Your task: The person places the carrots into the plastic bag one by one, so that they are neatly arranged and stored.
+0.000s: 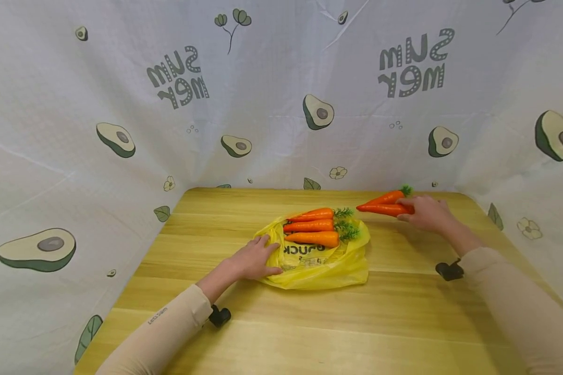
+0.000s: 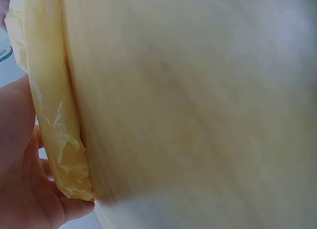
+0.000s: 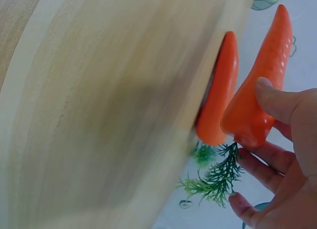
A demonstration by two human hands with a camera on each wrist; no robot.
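Three orange carrots with green tops, the nearest carrot among them, lie side by side on a flattened yellow plastic bag. At the bag's left edge, my left hand rests with fingers spread on the plastic. To the right of the bag, my right hand pinches a carrot by its thick end, thumb on top, tip pointing left. Right beside it, another carrot lies on the table near the back edge, its green top showing behind the hand.
The light wooden table ends at a white curtain printed with avocados, which hangs behind and at both sides. Black wrist devices, such as the left device, sit under both forearms.
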